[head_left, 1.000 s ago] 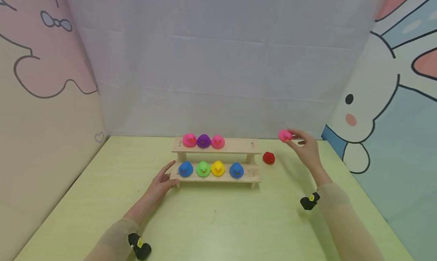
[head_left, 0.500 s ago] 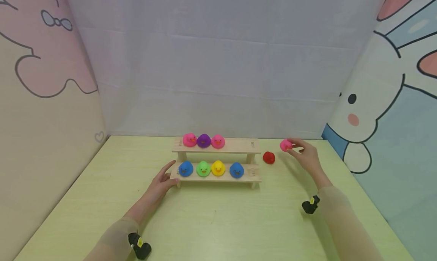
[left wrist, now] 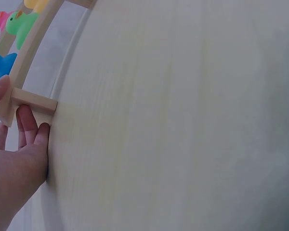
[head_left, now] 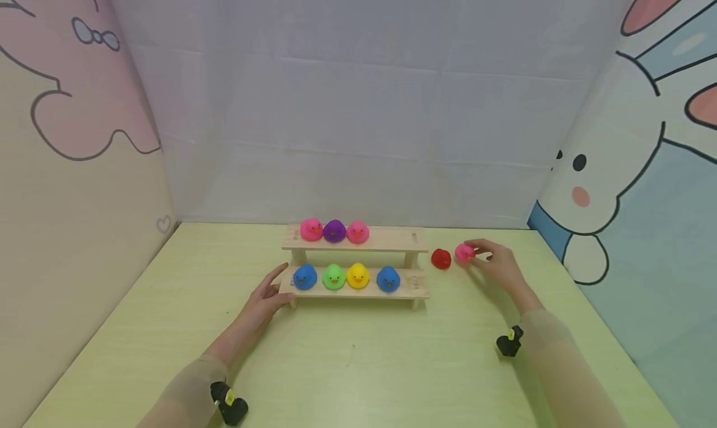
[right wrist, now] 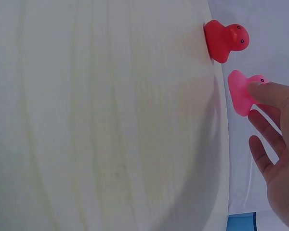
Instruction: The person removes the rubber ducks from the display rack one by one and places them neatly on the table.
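Thumb and fingers of my right hand [head_left: 500,267] pinch a pink rubber duck [head_left: 464,253], just right of a red rubber duck [head_left: 441,259] on the table. In the right wrist view, the held pink duck [right wrist: 240,93] appears slightly off the tabletop, and the red duck [right wrist: 225,40] is apart from it. My left hand [head_left: 267,300] grips the left end of a two-step wooden stand [head_left: 392,238]; the left wrist view shows fingers by its end leg [left wrist: 36,99]. Along the upper step sit two pink ducks and a purple duck [head_left: 334,231]; the lower has blue, green [head_left: 333,277] and yellow ducks.
A pale wood-grain table [head_left: 353,366] lies under everything. Behind it hangs a white cloth [head_left: 358,104]. Cartoon-printed panels [head_left: 661,229] stand at both sides. The upper step's right half is bare wood.
My right hand has lowered the pink duck toward the table, bringing it close beside the red duck. The left hand and the stand have stayed put.
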`<state>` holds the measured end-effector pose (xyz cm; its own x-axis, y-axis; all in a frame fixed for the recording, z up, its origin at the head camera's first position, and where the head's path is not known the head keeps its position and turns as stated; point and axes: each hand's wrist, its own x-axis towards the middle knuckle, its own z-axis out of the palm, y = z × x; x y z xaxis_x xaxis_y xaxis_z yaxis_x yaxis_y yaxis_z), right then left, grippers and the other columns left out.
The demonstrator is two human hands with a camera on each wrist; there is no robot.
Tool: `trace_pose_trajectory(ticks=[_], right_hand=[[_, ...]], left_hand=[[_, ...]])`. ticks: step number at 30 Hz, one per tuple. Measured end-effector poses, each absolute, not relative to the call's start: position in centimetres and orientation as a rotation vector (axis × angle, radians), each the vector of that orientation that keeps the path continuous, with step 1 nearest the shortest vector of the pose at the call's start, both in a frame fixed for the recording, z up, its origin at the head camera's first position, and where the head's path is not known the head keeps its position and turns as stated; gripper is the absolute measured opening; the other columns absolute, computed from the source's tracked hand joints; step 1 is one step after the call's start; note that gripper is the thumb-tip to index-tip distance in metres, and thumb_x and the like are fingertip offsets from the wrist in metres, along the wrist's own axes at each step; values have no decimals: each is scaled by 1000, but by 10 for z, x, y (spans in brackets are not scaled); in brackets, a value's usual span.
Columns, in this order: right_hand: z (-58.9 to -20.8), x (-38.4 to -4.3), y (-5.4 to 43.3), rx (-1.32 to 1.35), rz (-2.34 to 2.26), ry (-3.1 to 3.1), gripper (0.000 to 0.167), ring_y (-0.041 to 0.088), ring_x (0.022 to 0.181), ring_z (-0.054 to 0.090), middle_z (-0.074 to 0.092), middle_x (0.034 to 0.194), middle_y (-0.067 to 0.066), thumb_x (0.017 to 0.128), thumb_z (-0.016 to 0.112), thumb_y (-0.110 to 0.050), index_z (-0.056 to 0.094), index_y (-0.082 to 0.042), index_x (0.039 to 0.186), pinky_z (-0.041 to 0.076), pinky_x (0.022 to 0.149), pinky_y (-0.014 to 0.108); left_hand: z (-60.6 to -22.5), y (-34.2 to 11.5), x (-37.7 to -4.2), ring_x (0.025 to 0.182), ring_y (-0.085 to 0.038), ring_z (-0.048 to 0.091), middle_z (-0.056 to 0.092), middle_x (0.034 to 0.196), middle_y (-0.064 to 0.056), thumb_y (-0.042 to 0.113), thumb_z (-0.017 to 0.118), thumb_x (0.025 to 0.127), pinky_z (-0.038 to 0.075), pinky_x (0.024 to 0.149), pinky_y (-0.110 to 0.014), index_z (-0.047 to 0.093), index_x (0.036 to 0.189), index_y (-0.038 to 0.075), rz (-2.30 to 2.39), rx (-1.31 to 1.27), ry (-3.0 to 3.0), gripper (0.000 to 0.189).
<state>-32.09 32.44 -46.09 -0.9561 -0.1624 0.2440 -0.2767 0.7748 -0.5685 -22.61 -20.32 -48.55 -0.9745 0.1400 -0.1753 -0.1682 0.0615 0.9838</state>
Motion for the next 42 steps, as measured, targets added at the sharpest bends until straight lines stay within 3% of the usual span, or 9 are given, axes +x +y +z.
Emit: trace_pose_trajectory(ticks=[15, 42], right_hand=[[-463, -317, 322, 217, 996, -2943, 39, 40, 119, 56, 60, 133, 20, 95, 66, -16, 59, -7, 132, 48, 98, 56], [-458, -312, 321, 187, 997, -2973, 39, 41, 121, 53, 59, 134, 21, 96, 65, -18, 57, -7, 132, 47, 100, 57]], left_hand=[[-483, -203, -225, 105, -3, 59, 51, 137, -19, 13, 62, 97, 46, 91, -15, 21, 158, 26, 2017, 11, 2133, 75], [-485, -203, -225, 108, -5, 59, 47, 143, -21, 13, 61, 97, 45, 93, -16, 23, 157, 32, 2000, -44, 2116, 74]])
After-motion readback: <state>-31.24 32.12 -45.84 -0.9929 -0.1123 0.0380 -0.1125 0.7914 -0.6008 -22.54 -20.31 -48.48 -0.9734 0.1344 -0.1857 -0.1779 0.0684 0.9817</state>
